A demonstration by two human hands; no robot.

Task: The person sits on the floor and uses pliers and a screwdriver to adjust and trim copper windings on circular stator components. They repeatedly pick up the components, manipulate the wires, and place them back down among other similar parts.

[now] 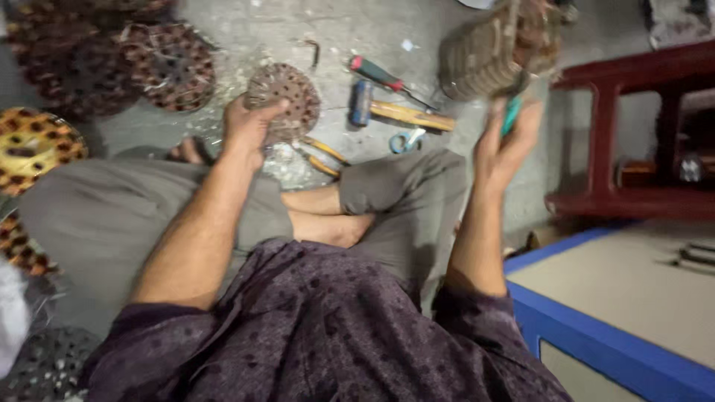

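The round perforated disc (285, 100), brown and ringed with slots, stands on the concrete floor (246, 30) just ahead of the person's crossed legs. The left hand (249, 123) is closed over the disc's near-left edge, thumb and fingers wrapped round the rim. Loose wire scraps lie around its base.

The right hand (506, 141) is raised, fingers curled loosely about a small teal-handled tool (511, 113); motion blur prevents telling how tightly it is held. Just above that hand hangs a wound bundle of wire on a core (495, 48), also blurred; whether the hand touches it cannot be told.

Between the two hands, on the floor, lie a mallet with a wooden handle (398, 112), a red-and-green screwdriver (383, 77), blue-handled scissors (406, 140) and yellow-handled pliers (322, 156), the pliers just beside the disc.

Further out, more slotted discs (167, 67) are stacked at upper left, a yellow-tinted one (30, 145) at far left. A dark red wooden stand (633, 134) and a blue-edged board (618, 298) occupy the right side.

Judgement: the grip on the disc would be sounder with the rim braced against the floor or knee, so that it cannot roll. The pointed tool in the right hand should be kept aimed away from the bare feet (328, 219).
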